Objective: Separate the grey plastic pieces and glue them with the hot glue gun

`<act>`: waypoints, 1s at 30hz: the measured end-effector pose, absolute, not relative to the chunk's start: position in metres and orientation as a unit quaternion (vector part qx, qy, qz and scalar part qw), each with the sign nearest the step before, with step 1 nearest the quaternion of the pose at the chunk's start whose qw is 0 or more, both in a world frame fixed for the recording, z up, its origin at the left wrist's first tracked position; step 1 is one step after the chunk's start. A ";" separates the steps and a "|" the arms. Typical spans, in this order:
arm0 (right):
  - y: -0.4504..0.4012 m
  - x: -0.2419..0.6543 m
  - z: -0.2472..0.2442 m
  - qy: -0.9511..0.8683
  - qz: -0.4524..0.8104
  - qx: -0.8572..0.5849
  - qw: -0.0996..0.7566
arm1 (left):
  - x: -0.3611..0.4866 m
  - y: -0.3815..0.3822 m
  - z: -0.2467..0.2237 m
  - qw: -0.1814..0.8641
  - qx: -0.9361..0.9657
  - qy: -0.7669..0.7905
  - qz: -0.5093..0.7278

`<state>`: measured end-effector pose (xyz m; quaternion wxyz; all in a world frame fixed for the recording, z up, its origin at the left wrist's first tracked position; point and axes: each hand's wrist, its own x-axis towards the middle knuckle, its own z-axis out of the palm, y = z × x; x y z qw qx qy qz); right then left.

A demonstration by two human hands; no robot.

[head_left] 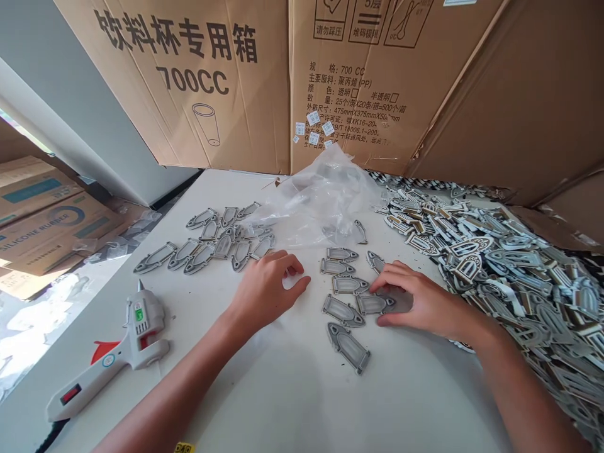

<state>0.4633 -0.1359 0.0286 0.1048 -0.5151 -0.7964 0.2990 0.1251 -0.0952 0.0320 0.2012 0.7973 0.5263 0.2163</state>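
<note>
My left hand [271, 286] hovers low over the white table, its fingers bent and its thumb apart, with nothing in it. On the right, my right hand [410, 296] has its thumb and fingers at opposite edges of a flat grey arch-shaped piece [370, 306] lying on the table. Several like pieces are close by, including one at the front [349, 349] and another [342, 309] just left of the hand. Part of one more piece [374, 260] shows behind my right fingers. Beyond my left hand lies a loose group of the same grey arch-shaped pieces [201, 257].
A glue gun [144, 327] lies at the left. A large heap of arch-shaped pieces [514, 270] covers the right side. Crumpled clear plastic [316, 195] rests at the back, before a big cardboard box [255, 126]. More boxes [51, 220] stand beyond the table's left edge.
</note>
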 end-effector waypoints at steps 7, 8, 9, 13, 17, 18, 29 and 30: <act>-0.125 0.497 0.026 -0.716 -0.013 -0.641 0.277 | 0.124 -0.097 0.028 0.182 0.832 0.488 0.193; -0.124 0.508 0.024 -0.669 -0.084 -0.687 0.270 | 0.124 -0.097 0.028 0.185 0.832 0.488 0.190; -0.124 0.519 0.022 -0.624 -0.122 -0.732 0.247 | 0.124 -0.097 0.027 0.190 0.830 0.490 0.187; -0.129 0.553 0.012 -0.555 -0.144 -0.800 0.175 | 0.125 -0.096 0.024 0.215 0.816 0.503 0.187; -0.129 0.556 0.008 -0.599 -0.151 -0.773 0.147 | 0.127 -0.096 0.020 0.231 0.805 0.509 0.201; -0.128 0.555 0.008 -0.605 -0.146 -0.769 0.146 | 0.128 -0.096 0.020 0.231 0.803 0.510 0.204; -0.123 0.550 0.000 -0.581 -0.138 -0.789 0.144 | 0.129 -0.097 0.014 0.205 0.793 0.519 0.244; -0.123 0.548 0.002 -0.580 -0.142 -0.787 0.156 | 0.129 -0.096 0.014 0.205 0.791 0.520 0.247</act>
